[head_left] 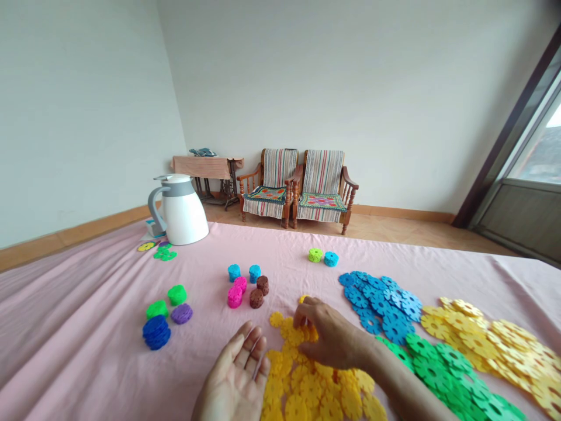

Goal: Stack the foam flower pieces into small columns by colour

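Note:
My left hand is turned palm up beside the yellow pile, fingers slightly curled and apart, with nothing lying in it. My right hand reaches down over the pile of yellow snowflake discs. Its fingers and thumb are bent around a few yellow snowflake discs standing on edge; the fingertips are partly hidden. Short stacks of notched discs stand ahead of the hands: pink, brown and light blue.
Blue discs, green discs and more yellow discs are heaped at the right. Dark blue, purple and green stacks stand left, lime and blue stacks farther back. A white jug is at the back left.

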Demonstrator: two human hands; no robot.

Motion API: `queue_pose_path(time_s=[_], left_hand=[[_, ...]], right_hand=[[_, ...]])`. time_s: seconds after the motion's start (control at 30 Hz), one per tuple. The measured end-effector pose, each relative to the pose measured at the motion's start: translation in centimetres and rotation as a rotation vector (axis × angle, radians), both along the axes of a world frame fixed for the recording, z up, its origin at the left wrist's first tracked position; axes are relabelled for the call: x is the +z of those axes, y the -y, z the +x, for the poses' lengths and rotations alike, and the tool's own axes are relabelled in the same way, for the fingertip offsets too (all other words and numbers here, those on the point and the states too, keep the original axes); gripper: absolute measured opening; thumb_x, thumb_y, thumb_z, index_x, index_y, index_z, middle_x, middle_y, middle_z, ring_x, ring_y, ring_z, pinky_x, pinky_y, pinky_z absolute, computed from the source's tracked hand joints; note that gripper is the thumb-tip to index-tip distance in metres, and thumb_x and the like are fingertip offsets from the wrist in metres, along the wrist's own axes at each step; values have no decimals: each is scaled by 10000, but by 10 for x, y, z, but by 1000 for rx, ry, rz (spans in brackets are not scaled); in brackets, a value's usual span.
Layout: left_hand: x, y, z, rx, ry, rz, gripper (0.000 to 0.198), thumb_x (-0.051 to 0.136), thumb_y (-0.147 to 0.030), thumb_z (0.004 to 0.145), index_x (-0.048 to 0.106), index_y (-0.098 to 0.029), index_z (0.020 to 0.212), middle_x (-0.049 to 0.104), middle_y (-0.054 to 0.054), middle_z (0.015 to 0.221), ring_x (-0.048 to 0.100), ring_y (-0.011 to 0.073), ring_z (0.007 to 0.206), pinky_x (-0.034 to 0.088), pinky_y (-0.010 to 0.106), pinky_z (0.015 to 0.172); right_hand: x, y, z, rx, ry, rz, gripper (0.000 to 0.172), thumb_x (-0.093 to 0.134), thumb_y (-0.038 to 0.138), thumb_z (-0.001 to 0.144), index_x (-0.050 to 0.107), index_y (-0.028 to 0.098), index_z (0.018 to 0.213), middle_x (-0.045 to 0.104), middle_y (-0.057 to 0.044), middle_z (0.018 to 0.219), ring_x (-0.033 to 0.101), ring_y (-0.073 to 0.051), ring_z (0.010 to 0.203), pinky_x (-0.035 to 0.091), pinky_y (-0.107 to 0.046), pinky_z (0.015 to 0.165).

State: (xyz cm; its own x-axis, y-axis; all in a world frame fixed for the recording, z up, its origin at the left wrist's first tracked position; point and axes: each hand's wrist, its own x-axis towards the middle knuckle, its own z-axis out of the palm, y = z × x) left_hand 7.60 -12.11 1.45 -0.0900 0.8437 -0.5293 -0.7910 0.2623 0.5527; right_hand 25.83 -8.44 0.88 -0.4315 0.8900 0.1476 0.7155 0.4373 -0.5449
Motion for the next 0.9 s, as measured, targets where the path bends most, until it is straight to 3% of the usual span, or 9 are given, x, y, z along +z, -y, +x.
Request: queue_pose_path(time_s=[0.1,0.23,0.3,0.43,0.63,0.9], left_hand=[[-1,0,0,-4,3,-10,222,445,-45,794,588,-134,939,604,65,867,610,125,686,497,237,577],[-2,0,0,-4,7,4,222,448,-48,792,593,-132,939,606,68,847,612,128,687,503,240,586],[-1,0,0,-3,0,-5,224,448,-53,793,592,-133,944,606,68,840,612,127,682,503,240,586],[-1,-1,0,-8,-4,-1,225,454,-50,785,587,-135,946,602,60,840,610,119,680,493,225,572],[-1,-1,1,-10,-3,-10,213,459,-44,781,585,-135,925,596,52,851,607,115,682,488,227,567],[-2,-2,0,-14,4,4,215,460,-40,780,588,-132,926,600,68,848,607,124,681,490,228,567]], right_hand=[[-6,-8,3,-104,-80,34,233,561,146,638,559,185,868,554,-15,858,525,-110,731,410,-229,666],[-23,-24,11,-417,-156,124,189,533,134,656,509,190,834,548,1,804,521,-96,654,400,-229,625],[-32,-31,13,-463,-161,117,171,535,139,654,501,193,813,549,5,772,515,-98,626,393,-225,593],[-41,-35,12,-476,-172,89,147,547,157,656,519,194,795,549,6,738,519,-102,611,384,-212,550],[-40,-34,9,-475,-192,91,154,549,158,657,545,182,809,543,-8,777,518,-97,607,391,-214,558],[-45,-35,11,-447,-228,84,329,524,129,666,517,178,991,578,-18,865,519,-83,589,417,-209,559]])
